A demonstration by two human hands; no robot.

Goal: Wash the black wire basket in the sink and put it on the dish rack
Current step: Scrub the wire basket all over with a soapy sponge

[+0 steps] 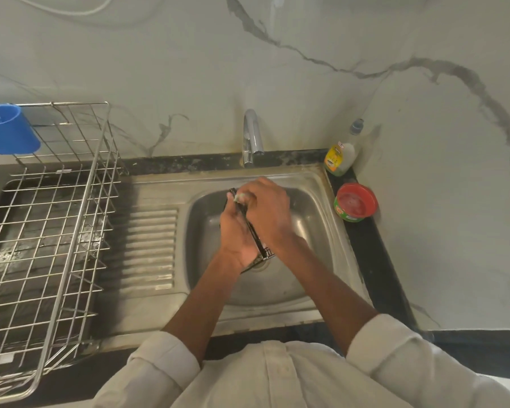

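From my head camera, my left hand (238,231) grips the black wire basket (255,235) from its left side, fingers curled round its frame, holding it on edge over the sink (312,207) bowl below the tap (252,136). My right hand (270,210) lies over its right side, fingers bent around something pale at the basket's top corner. The dish rack (47,231) stands to the left of the sink.

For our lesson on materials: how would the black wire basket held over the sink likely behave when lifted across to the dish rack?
The black wire basket is thin open wire, so probably light and fairly stiff. Held over the sink mid-wash between the left hand and right hand, it may be wet and slippery. On the dish rack its wires might snag.
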